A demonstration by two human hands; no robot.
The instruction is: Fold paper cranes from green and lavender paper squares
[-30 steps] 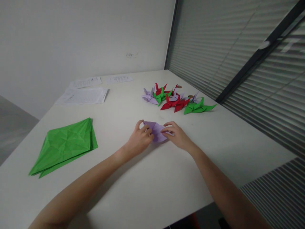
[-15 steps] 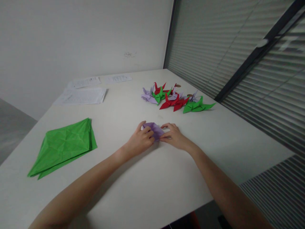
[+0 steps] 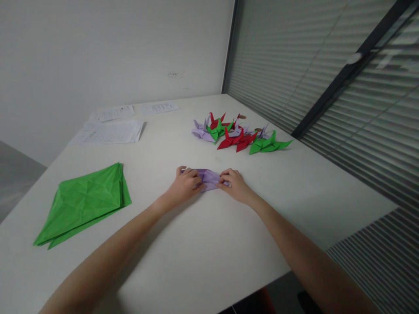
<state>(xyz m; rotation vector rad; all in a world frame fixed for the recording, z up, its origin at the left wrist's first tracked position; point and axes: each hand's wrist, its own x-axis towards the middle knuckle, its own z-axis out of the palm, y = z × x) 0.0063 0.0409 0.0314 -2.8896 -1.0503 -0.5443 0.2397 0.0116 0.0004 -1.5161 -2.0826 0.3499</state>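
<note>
Lightly creased, the purple paper (image 3: 210,178) looks long, narrow.

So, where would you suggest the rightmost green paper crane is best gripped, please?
The rightmost green crane is probably best pinched by its long right tip, coming from the right: that point juts out freely, while other cranes crowd its left.

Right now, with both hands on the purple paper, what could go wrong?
The left grip and right grip both work the purple paper, so uneven pressure might crease it crookedly. The left forearm lies near the green paper stack; a sideways sweep could shift that. The folded paper birds sit bunched beyond the hands, so a forward reach might knock some over.
</note>
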